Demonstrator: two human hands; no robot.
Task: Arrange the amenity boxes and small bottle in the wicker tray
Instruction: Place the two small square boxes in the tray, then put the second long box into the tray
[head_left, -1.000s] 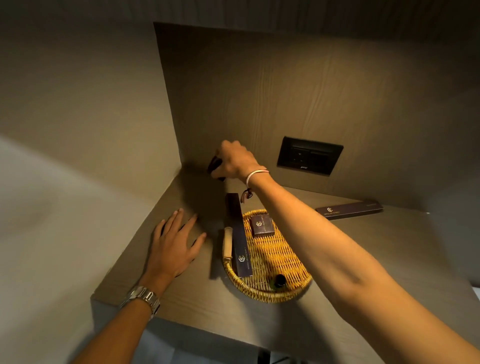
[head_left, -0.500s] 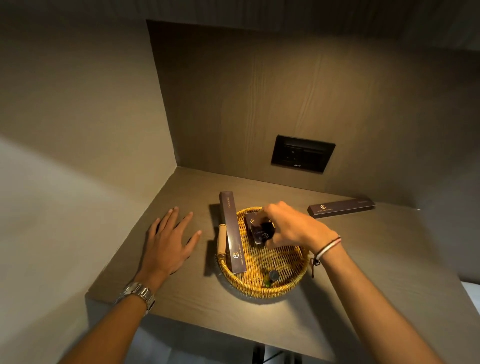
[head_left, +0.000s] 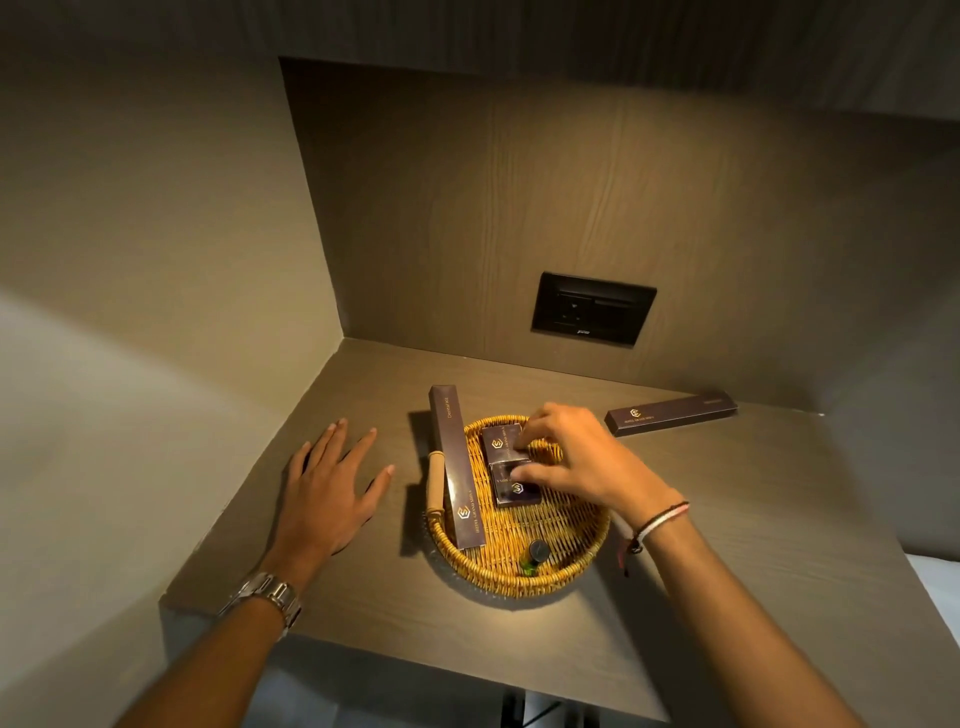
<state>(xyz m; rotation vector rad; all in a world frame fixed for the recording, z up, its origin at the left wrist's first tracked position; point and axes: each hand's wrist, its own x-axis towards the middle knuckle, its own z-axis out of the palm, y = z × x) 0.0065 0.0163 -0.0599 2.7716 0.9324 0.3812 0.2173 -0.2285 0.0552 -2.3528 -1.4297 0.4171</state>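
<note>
A round wicker tray sits on the brown shelf. Inside it lie a long dark box leaning over the left rim, two small square dark boxes, one behind and one in front, and a small green bottle with a black cap near the front rim. My right hand is over the tray, its fingertips on the two small boxes. My left hand lies flat and spread on the shelf left of the tray. A second long dark box lies on the shelf behind and to the right of the tray.
The shelf sits in a corner niche with walls at the left and back. A black wall socket is on the back wall. The shelf's front edge runs just below the tray.
My right hand came back from the far left corner with a small dark box and set it down in the tray in front of the other small box. The left hand stayed put.
</note>
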